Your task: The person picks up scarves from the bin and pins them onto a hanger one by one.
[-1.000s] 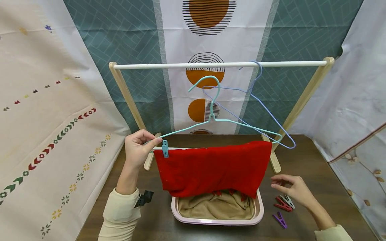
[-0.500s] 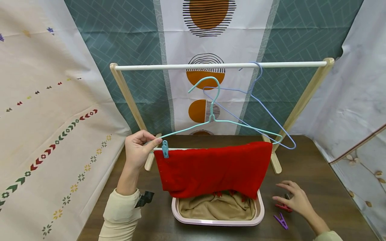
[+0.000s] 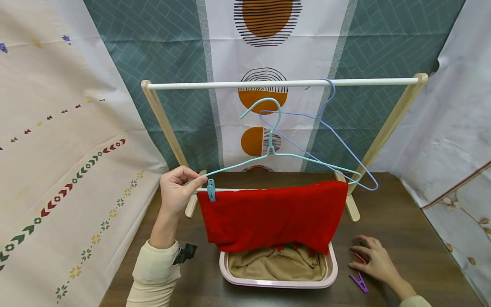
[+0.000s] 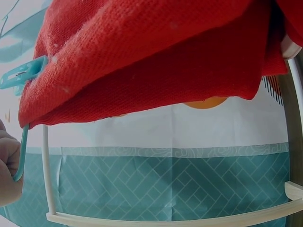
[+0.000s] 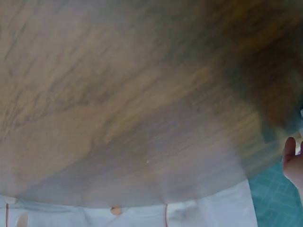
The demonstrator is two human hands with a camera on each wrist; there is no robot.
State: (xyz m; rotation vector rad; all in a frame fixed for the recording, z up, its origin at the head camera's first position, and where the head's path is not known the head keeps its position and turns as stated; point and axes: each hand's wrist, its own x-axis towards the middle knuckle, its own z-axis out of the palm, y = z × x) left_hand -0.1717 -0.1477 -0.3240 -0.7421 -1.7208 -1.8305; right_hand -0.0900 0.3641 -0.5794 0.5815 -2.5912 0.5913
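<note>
My left hand [image 3: 175,189] pinches the left corner of a mint-green hanger [image 3: 271,140] and holds it up; in the left wrist view the hand [image 4: 8,163] shows at the left edge. Over the hanger's lower bar is folded a red knit cloth [image 3: 274,219]. A blue clothespin [image 3: 211,190] clips the cloth to the bar near that hand. My right hand [image 3: 376,260] is low over the table at the right, thumb and fingers apart around a red clothespin [image 3: 359,258], which they partly hide. A purple clothespin [image 3: 359,282] lies just in front.
A wooden rack with a white rail [image 3: 245,85] stands behind, a periwinkle hanger [image 3: 345,147] hooked on it. Below the red cloth, a pale pink basin [image 3: 278,283] holds tan cloth [image 3: 274,266]. Fabric hangings enclose the table [image 3: 203,281].
My right hand has moved down and toward me onto the clothespins; the grey-white one is now hidden under it. The left hand and the hanger with the red cloth stay nearly still.
</note>
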